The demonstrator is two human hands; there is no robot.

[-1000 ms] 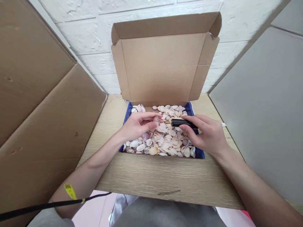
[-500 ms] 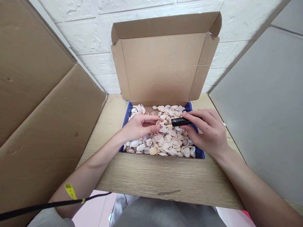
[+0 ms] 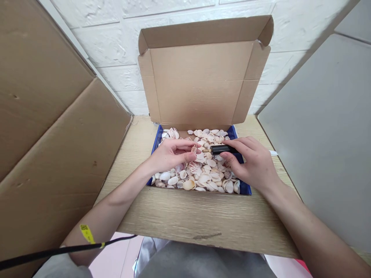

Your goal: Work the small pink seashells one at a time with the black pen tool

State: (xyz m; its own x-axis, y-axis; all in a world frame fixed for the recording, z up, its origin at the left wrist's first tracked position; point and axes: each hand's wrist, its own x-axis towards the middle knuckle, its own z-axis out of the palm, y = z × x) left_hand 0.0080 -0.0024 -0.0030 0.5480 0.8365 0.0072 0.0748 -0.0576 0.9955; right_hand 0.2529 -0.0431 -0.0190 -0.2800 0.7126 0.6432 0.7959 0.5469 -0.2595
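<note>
Over the box, my left hand pinches a small reddish-brown seashell between thumb and fingers. My right hand is closed round a black mini drill, its brass-coloured chuck pointing left at that shell. The fine bit is too small to make out, so I cannot tell whether it touches the shell. Beneath both hands, loose pale seashells fill much of a shallow cardboard box with blue sides. A red-striped scallop shell lies just under my left fingertips.
The box's raised lid leans towards a white brick-patterned wall. Brown cardboard stands at the left and a grey panel at the right. A black cable crosses my left forearm above the wooden tabletop's front edge.
The mini drill has turned slightly in my right hand, so its white marking no longer shows, and its tip sits a touch further right. My left hand keeps the seashell in place.
</note>
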